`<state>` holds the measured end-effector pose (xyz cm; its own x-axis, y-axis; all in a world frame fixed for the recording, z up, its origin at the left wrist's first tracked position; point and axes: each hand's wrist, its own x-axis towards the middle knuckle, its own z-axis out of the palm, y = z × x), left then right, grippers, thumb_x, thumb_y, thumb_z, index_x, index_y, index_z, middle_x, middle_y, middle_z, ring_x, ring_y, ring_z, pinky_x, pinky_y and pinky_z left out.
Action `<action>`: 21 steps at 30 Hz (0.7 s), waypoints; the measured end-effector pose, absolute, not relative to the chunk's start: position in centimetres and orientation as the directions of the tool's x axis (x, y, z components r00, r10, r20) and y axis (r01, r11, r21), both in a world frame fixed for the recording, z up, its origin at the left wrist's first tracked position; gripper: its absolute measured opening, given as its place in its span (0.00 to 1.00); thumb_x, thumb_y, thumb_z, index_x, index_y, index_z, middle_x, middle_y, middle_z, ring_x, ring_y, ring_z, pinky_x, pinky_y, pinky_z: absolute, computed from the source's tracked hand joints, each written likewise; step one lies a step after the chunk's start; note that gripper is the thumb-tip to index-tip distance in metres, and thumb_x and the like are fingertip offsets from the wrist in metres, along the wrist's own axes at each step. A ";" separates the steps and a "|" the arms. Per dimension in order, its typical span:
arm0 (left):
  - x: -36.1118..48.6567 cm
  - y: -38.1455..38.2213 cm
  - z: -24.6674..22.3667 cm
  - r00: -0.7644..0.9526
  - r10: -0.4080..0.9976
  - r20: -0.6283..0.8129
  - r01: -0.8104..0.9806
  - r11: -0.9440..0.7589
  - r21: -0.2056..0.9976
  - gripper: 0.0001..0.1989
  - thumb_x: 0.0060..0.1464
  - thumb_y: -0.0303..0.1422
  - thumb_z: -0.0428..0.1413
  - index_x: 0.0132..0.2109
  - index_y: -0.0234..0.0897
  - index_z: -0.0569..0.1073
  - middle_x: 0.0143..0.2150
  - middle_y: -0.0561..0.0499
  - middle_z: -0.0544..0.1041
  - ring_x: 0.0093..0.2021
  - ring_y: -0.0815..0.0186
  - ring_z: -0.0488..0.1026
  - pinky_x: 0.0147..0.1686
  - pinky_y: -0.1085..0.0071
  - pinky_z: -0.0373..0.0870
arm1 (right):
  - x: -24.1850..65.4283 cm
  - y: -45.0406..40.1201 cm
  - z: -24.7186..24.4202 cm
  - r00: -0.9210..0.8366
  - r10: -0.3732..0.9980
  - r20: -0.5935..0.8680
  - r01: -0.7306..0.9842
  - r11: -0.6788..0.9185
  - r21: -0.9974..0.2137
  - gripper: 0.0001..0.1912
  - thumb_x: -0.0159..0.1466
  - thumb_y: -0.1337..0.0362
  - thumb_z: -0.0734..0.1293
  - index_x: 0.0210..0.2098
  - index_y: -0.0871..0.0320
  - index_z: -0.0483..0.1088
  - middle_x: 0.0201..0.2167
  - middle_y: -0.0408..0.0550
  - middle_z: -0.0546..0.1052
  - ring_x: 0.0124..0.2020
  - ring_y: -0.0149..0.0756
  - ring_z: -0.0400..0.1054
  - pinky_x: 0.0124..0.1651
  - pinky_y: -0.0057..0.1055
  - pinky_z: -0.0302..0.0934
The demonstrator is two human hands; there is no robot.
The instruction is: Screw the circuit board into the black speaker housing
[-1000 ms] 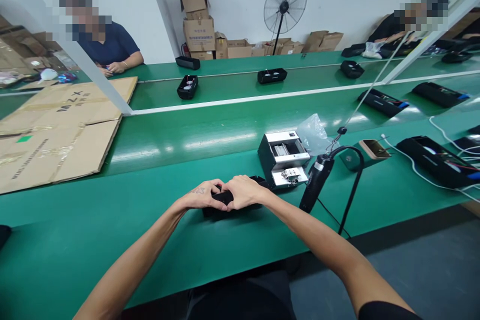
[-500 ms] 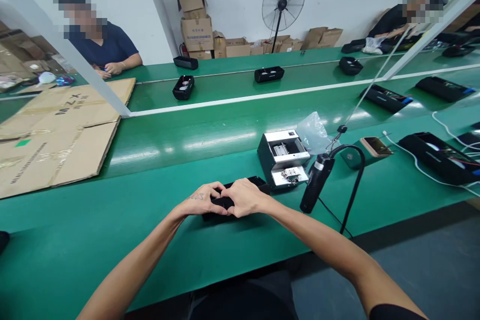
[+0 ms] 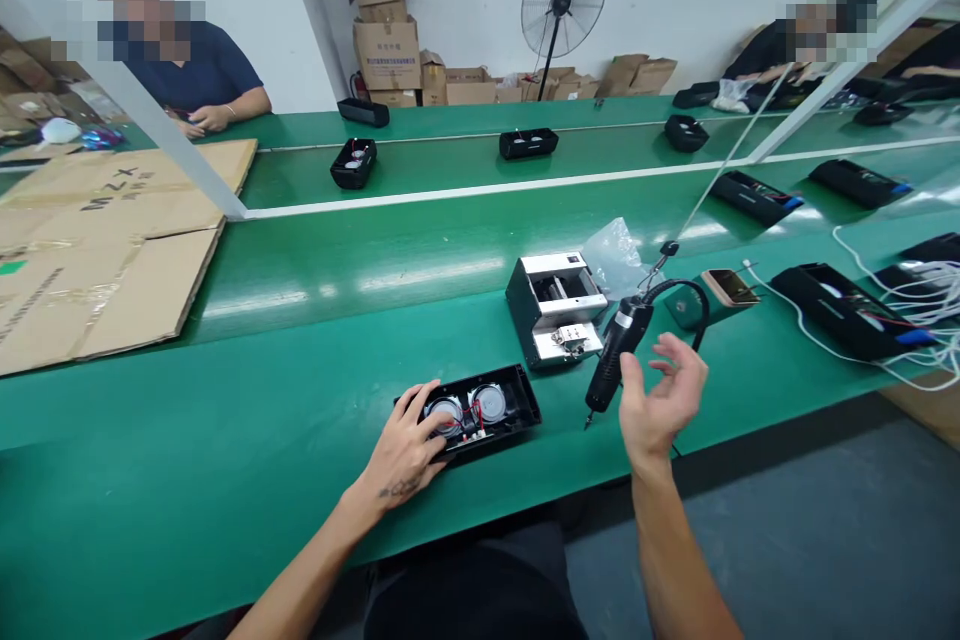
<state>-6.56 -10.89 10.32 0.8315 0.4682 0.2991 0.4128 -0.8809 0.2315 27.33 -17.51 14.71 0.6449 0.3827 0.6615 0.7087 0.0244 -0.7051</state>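
An open black speaker housing (image 3: 523, 398) lies on the green bench in front of me, with two round speaker drivers (image 3: 491, 404) and red wires inside it. My left hand (image 3: 405, 440) grips its left end, the fingers reaching over the rim and the left driver, the thumb along the near side. An electric screwdriver (image 3: 621, 345) hangs from a cord, its bit pointing down. Just right of it, my right hand (image 3: 660, 405) is raised with the fingers apart, holding nothing.
A silver-and-black screw feeder (image 3: 556, 315) stands behind the housing, beside a clear plastic bag (image 3: 615, 255). Flattened cardboard (image 3: 112, 260) covers the bench at left. More housings (image 3: 847, 310) and white cables (image 3: 922, 295) lie at right. Two co-workers sit across the conveyor.
My right hand has left the housing and moved right to the screwdriver, opening up. My left hand has shifted onto the left end, and the drivers inside now show.
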 end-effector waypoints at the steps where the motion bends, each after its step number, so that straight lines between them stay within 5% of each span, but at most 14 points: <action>1: -6.6 -11.0 10.3 0.830 0.465 0.307 0.412 -0.883 0.225 0.04 0.55 0.34 0.68 0.35 0.41 0.81 0.51 0.50 0.81 0.70 0.37 0.62 0.67 0.40 0.62 | 28.4 -17.5 14.2 0.668 0.465 0.581 0.671 -0.040 -0.740 0.23 0.65 0.52 0.70 0.54 0.59 0.70 0.53 0.62 0.75 0.53 0.52 0.72 0.50 0.48 0.69; 3: -6.5 -10.9 10.3 0.830 0.461 0.314 0.408 -0.885 0.223 0.04 0.55 0.34 0.68 0.35 0.41 0.81 0.51 0.50 0.81 0.70 0.38 0.62 0.67 0.41 0.62 | 29.4 -17.5 13.4 0.666 0.663 0.343 0.555 -0.132 -0.821 0.23 0.67 0.47 0.67 0.51 0.59 0.71 0.49 0.61 0.78 0.50 0.51 0.74 0.50 0.47 0.69; 6: -6.5 -10.7 10.1 0.826 0.464 0.319 0.410 -0.884 0.225 0.05 0.54 0.34 0.69 0.34 0.40 0.80 0.51 0.50 0.81 0.70 0.38 0.62 0.67 0.41 0.62 | 28.8 -17.7 12.3 0.673 0.714 0.192 0.386 -0.118 -0.915 0.20 0.64 0.47 0.70 0.42 0.56 0.69 0.34 0.50 0.81 0.37 0.44 0.76 0.43 0.41 0.71; 12: -6.5 -10.4 9.9 0.797 0.478 0.368 0.404 -0.876 0.264 0.07 0.54 0.35 0.69 0.32 0.40 0.80 0.49 0.50 0.82 0.69 0.41 0.64 0.67 0.43 0.63 | 26.6 -17.4 12.0 0.658 0.720 0.222 0.176 0.139 -0.974 0.18 0.60 0.55 0.76 0.42 0.55 0.67 0.18 0.34 0.70 0.17 0.32 0.64 0.24 0.32 0.62; 15: -6.5 -10.3 9.9 0.790 0.483 0.378 0.402 -0.873 0.275 0.06 0.52 0.34 0.70 0.34 0.40 0.80 0.48 0.51 0.82 0.69 0.43 0.64 0.67 0.44 0.63 | 27.0 -16.4 13.7 0.673 0.672 0.309 0.181 0.255 -0.950 0.16 0.60 0.58 0.76 0.38 0.54 0.66 0.17 0.32 0.69 0.15 0.30 0.62 0.23 0.31 0.59; 21: -6.4 -10.3 9.7 0.767 0.495 0.408 0.419 -0.868 0.264 0.07 0.52 0.35 0.70 0.35 0.40 0.80 0.48 0.51 0.83 0.68 0.43 0.66 0.67 0.45 0.63 | 27.6 -13.5 17.6 0.679 0.485 0.551 0.208 0.592 -0.778 0.20 0.61 0.61 0.75 0.47 0.52 0.63 0.20 0.31 0.71 0.16 0.29 0.63 0.24 0.31 0.62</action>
<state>-6.42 -10.30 9.67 0.7671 0.4948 0.4083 0.4195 -0.8684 0.2644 27.55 -13.45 17.65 0.6793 0.4852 0.5505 0.2078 0.5923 -0.7785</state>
